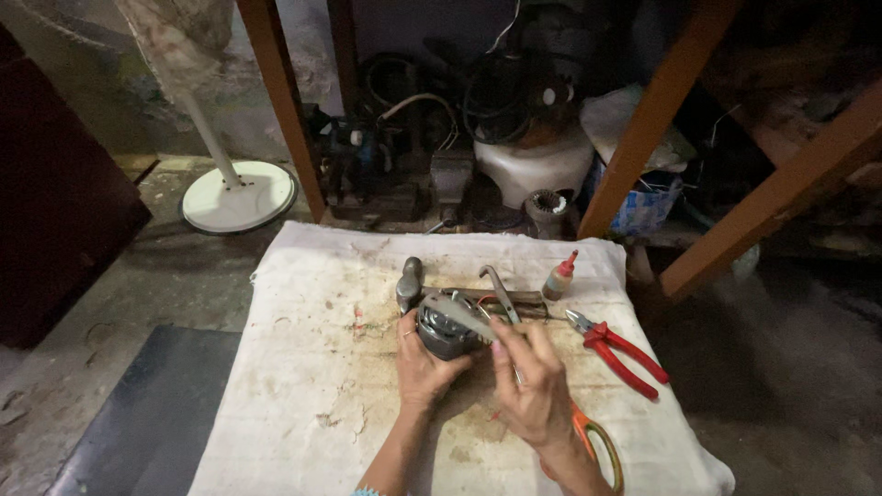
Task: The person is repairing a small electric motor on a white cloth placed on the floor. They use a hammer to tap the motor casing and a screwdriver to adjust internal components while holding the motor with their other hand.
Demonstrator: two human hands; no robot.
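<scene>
My left hand point(424, 369) grips a round grey motor part point(445, 331) that rests on a stained white cloth point(312, 386). My right hand point(528, 384) pinches a thin grey strip or tool against the top of the motor. A hammer point(411, 280) with a wooden handle lies just behind the motor. Orange-handled scissors point(597, 445) lie partly under my right wrist.
Red-handled pliers point(620, 351) lie right of the motor. A small glue bottle with a red tip point(558, 278) stands behind. The white round base of a fan stand point(239, 196) is on the floor at back left. Wooden frame legs point(643, 138) and cluttered motor parts fill the back.
</scene>
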